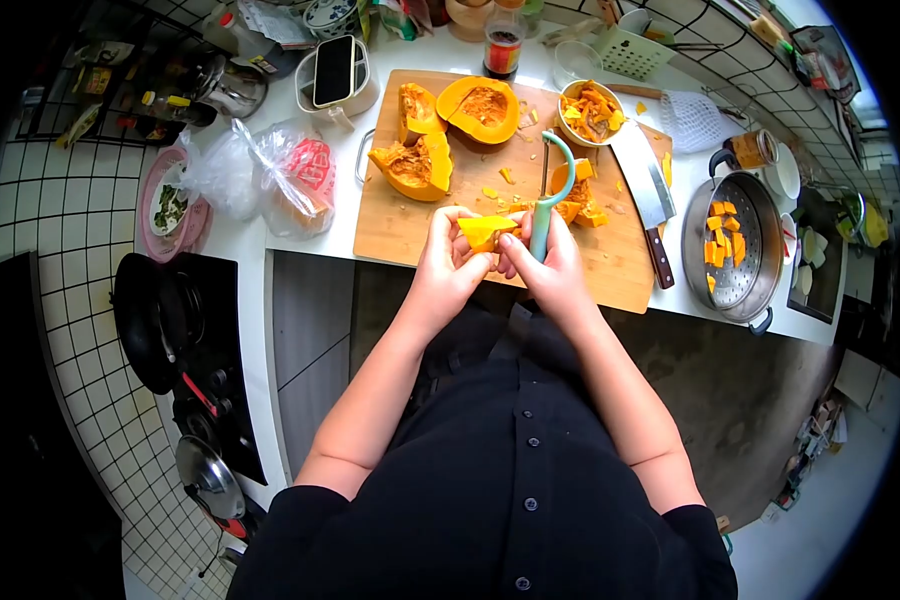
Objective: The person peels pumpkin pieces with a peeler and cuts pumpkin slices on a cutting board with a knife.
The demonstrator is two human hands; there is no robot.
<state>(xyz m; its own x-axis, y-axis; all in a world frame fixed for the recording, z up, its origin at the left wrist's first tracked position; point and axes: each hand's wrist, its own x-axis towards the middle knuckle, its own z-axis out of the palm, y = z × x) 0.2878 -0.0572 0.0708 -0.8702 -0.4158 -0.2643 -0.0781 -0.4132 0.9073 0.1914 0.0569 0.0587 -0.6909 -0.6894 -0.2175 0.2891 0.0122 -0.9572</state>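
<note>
My left hand is closed around a small wedge of pumpkin, its yellow flesh facing up, just over the front of the wooden cutting board. In my right hand is a peeler with a pale teal handle, its blade end pointing away from me. The right fingertips also touch the wedge. Behind my hands lie a pumpkin half, larger pumpkin pieces and a few cut chunks. A bowl of peelings and pulp sits at the board's far right.
A knife lies along the board's right side, handle toward me. Further right stands a steamer pot holding pumpkin cubes. Left of the board are plastic bags and a container with a phone on top. A stove is at left.
</note>
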